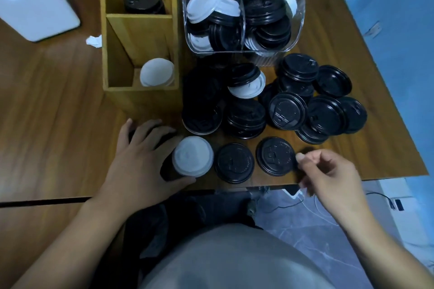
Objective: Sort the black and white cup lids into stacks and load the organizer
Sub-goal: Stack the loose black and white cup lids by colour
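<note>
My left hand (138,155) grips a short dark stack lying near the table's front edge, with a white lid (192,156) at its end. Two single black lids lie flat to its right, one in the middle (234,163) and one further right (275,156). My right hand (328,176) has curled fingers, and its thumb and forefinger pinch the rim of the right lid. The wooden organizer (122,54) stands at the back left. Its far slot holds black lids (143,2) and its near slot holds white lids (156,75).
A clear divided bin (298,30) at the back holds mixed black and white lids. A loose pile of black lids (288,110), with one white lid (249,91) among them, fills the table's middle. The table edge (352,179) runs just under my right hand. A white box (35,2) stands far left.
</note>
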